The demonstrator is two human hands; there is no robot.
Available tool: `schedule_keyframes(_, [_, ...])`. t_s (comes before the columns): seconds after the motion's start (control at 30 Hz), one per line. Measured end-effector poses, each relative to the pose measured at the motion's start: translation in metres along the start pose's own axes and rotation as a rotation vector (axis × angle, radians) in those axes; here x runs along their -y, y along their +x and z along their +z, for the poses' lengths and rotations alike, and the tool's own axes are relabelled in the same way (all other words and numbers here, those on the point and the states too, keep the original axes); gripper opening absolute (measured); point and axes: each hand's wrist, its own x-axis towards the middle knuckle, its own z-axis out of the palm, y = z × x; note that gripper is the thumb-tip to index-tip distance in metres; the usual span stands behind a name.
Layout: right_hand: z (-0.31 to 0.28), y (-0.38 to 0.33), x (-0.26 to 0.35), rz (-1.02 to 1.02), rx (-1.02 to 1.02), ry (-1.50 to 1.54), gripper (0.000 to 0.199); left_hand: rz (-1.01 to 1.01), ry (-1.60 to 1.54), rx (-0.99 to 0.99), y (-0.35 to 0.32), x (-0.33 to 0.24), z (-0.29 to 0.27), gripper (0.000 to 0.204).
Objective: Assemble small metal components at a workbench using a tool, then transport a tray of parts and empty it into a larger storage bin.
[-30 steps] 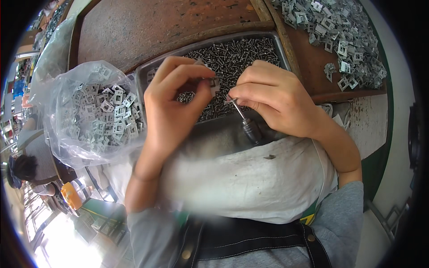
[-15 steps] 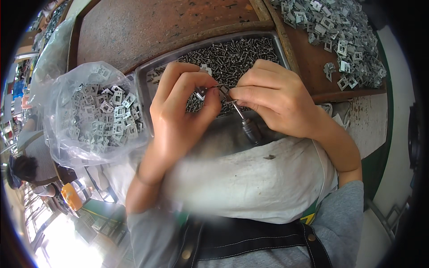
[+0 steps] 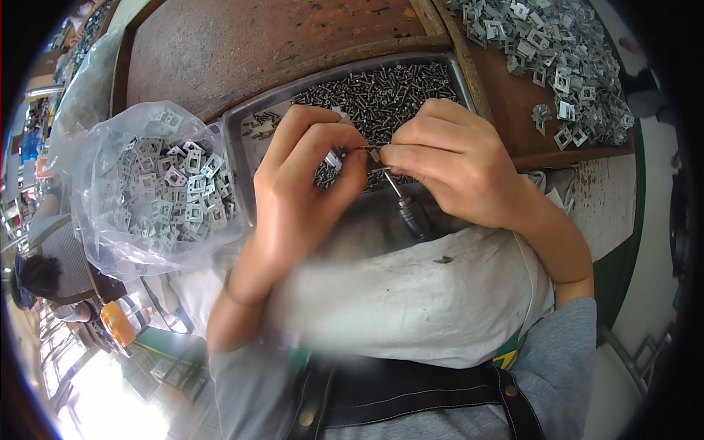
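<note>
Over the metal tray my left hand [image 3: 304,180] is closed in a pinch on a small metal bracket [image 3: 334,158], part of which sticks out between thumb and fingers. My right hand [image 3: 458,161] is also pinched, its fingertips meeting the bracket's right end; whatever small piece they grip is mostly hidden. Just below the right fingertips a screwdriver [image 3: 413,214] points its thin shaft up toward them, dark handle downward. Whether the right fingers hold that shaft cannot be told. Loose screws [image 3: 367,92] fill much of the tray [image 3: 236,158] behind both hands.
A clear plastic bag [image 3: 99,213] of square metal brackets [image 3: 194,187] stands left of the tray. More brackets [image 3: 561,73] are heaped on the wooden bench [image 3: 271,37] at the far right. White cloth [image 3: 411,293] covers my lap. Another person [image 3: 55,271] sits at far left.
My left hand has shifted slightly right, toward the right fingertips, and the bracket has turned a little in its pinch. The right hand and screwdriver are nearly still.
</note>
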Motion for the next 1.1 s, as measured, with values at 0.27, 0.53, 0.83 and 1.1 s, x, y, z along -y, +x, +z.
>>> schedule_keyframes(0.27, [-0.005,-0.001,0.0,-0.04,0.0,-0.077,0.012,-0.047,-0.1,0.048,0.001,0.0,0.0,0.015])
schedule_keyframes(0.53, [-0.062,0.014,0.01,0.229,-0.045,-0.825,0.019,-0.51,-0.632,0.002,-0.002,0.005,0.0,0.018])
schedule_keyframes(0.83, [-0.003,-0.003,-0.004,0.257,0.25,-0.216,0.005,-0.696,-0.709,0.076,0.001,0.001,0.001,0.018])
schedule_keyframes(1.1, [-0.004,0.006,-0.001,0.323,-0.079,0.099,0.007,-0.792,-0.962,0.039,0.002,0.002,0.003,0.008])
